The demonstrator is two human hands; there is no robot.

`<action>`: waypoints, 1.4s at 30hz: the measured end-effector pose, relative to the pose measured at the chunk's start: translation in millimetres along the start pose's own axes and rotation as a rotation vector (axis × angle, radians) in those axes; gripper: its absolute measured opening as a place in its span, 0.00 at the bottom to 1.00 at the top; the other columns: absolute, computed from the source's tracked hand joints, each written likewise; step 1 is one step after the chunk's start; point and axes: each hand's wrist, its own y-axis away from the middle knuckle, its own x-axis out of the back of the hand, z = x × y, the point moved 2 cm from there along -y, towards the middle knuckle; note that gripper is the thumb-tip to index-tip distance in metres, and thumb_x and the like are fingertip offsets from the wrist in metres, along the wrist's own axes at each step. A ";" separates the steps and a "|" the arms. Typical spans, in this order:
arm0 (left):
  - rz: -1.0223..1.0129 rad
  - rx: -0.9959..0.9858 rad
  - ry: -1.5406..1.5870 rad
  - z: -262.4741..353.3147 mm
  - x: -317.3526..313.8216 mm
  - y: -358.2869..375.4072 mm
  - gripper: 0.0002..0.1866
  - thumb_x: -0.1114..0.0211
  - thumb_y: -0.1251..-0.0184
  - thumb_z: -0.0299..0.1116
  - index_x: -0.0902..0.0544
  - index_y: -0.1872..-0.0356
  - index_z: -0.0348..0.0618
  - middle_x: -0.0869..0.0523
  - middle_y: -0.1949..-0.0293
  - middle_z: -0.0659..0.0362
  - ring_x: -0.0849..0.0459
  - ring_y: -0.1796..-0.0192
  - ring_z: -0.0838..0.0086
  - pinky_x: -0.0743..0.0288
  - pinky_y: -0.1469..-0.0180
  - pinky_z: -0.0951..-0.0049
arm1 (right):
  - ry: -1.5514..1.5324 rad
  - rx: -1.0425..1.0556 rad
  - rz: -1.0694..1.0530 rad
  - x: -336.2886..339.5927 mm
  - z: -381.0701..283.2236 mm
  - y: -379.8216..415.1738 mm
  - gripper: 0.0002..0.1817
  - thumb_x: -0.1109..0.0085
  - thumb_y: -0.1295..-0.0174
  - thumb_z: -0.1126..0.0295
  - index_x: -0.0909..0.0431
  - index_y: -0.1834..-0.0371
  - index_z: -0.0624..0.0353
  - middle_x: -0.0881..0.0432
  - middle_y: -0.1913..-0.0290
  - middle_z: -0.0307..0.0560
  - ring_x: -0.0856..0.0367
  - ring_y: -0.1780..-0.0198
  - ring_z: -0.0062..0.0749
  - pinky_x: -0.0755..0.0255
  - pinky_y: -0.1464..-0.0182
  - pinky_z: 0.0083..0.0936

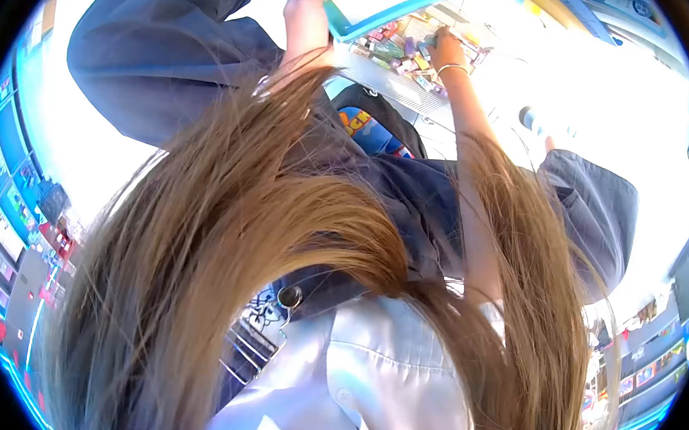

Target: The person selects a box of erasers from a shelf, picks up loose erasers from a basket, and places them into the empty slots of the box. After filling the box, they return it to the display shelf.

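At the top, my left hand grips the side of a teal-rimmed tray, which is tilted and has a pale, overexposed inside. My right hand, with a thin bracelet at its wrist, reaches into a pile of small colourful packaged items. Its fingers are curled down among them, and whatever they pinch is too small and blurred to name. The pile lies on a grey perforated surface, just right of and below the tray. Hair hanging from above covers parts of both arms.
Below the perforated surface sits a black bag with a blue and yellow print. Glare washes out the white area on the right, where a small cylindrical object stands. Stocked shelves line the far left, with more at the lower right.
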 end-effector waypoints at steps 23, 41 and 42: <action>-0.436 0.590 0.262 -8.3 -52.6 44.0 0.20 0.43 0.47 0.29 0.27 0.50 0.34 0.19 0.59 0.54 0.21 0.58 0.71 0.28 0.56 0.74 | -0.057 0.593 0.344 229.5 -107.5 158.8 0.13 0.41 0.51 0.77 0.27 0.60 0.60 0.20 0.59 0.50 0.20 0.63 0.48 0.24 0.64 0.34; -0.444 0.536 0.084 -15.4 -63.2 42.7 0.23 0.38 0.51 0.22 0.26 0.49 0.32 0.19 0.58 0.53 0.19 0.57 0.71 0.25 0.56 0.74 | -0.162 0.310 0.326 197.0 -95.3 139.6 0.10 0.42 0.45 0.73 0.28 0.61 0.62 0.21 0.63 0.57 0.21 0.63 0.53 0.26 0.63 0.39; -0.446 0.520 0.062 -18.0 -63.3 42.9 0.23 0.38 0.51 0.22 0.26 0.49 0.32 0.19 0.58 0.53 0.19 0.58 0.71 0.26 0.56 0.74 | -0.160 0.308 0.329 195.9 -94.5 138.6 0.10 0.42 0.45 0.73 0.28 0.61 0.62 0.21 0.63 0.57 0.21 0.63 0.53 0.26 0.63 0.39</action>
